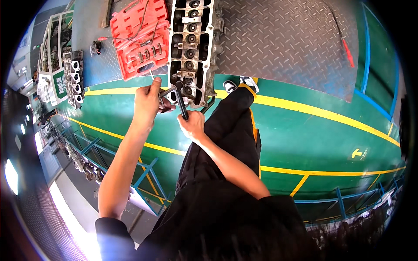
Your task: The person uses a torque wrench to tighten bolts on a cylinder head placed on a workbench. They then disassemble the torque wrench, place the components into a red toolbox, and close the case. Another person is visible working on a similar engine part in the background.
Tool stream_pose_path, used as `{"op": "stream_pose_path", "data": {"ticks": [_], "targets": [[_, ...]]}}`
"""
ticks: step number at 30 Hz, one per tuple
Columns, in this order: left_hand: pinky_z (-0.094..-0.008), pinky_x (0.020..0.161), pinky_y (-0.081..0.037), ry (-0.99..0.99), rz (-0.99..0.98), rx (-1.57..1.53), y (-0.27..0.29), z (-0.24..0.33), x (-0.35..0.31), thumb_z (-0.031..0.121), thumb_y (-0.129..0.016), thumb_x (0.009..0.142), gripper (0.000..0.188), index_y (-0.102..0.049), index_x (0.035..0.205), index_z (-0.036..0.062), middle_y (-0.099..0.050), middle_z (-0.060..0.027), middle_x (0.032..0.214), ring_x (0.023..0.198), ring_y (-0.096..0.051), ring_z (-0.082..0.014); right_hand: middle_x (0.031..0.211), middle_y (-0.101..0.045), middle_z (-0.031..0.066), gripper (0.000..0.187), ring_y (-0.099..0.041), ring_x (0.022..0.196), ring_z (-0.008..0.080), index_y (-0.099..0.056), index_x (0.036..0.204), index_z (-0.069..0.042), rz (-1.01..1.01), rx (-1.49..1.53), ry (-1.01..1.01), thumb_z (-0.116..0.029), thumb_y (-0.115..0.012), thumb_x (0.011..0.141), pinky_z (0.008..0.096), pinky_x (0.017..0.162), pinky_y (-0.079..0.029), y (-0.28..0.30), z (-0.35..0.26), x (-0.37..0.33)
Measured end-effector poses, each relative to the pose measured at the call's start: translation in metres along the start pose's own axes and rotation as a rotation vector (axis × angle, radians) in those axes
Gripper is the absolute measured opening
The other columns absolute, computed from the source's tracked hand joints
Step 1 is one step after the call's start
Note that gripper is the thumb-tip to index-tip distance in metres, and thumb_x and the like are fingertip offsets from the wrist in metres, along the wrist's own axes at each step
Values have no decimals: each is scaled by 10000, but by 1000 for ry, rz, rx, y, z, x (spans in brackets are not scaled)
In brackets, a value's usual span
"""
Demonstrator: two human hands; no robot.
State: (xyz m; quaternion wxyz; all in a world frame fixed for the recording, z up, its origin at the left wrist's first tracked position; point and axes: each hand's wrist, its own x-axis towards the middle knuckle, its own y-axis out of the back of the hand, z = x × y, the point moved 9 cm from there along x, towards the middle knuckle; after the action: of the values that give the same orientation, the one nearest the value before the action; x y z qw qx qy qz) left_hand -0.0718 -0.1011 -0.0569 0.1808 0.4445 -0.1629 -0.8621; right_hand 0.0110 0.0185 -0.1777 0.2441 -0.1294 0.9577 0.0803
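A cylinder head (190,48) with a row of round valve springs in its channel lies lengthwise in front of me. At its near end, my left hand (147,101) is closed around a thin silver metal tool (167,92). A slim rod sticks up past its fingers. My right hand (192,125) grips the lower end of a black bar-shaped tool (181,102), which stands tilted over the nearest springs. The upper end of the black tool meets the silver one, but how they join is too small to tell.
An open red tool case (126,52) with metal sockets and a thin cable lies left of the cylinder head. Another metal engine part (75,78) stands farther left. A red-handled tool (348,53) lies right on the diamond-plate bench (278,39). The green floor (305,130) carries yellow lines.
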Motion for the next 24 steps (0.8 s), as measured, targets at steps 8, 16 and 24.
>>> {"op": "stream_pose_path", "data": {"ticks": [8, 16, 24], "targets": [[-487, 930, -578, 532, 13, -1030, -22, -65, -16, 129, -224, 1041, 385, -439, 1096, -186, -633, -321, 1082, 1040, -661, -421, 501, -498, 224, 364, -513, 492, 416, -550, 539, -1, 146, 69, 102, -250, -655, 783, 490, 505, -391, -24, 2, -6], [-406, 885, -572, 148, 269, -673, 2, -89, -21, 229, -533, 956, 403, -488, 1161, -115, -573, -215, 1124, 1032, -619, -328, 523, -504, 234, 393, -520, 526, 434, -515, 530, 22, 53, 87, 48, -231, -659, 794, 505, 526, -390, -28, 9, -9], [-388, 657, -453, -739, 442, 488, 1, -10, -57, 194, -489, 1026, 272, -539, 1194, -13, -605, -152, 789, 673, -557, -255, 501, -486, 228, 395, -525, 483, 422, -503, 525, 31, 22, 129, 17, -217, -660, 788, 483, 483, -369, -37, 16, -7]]}}
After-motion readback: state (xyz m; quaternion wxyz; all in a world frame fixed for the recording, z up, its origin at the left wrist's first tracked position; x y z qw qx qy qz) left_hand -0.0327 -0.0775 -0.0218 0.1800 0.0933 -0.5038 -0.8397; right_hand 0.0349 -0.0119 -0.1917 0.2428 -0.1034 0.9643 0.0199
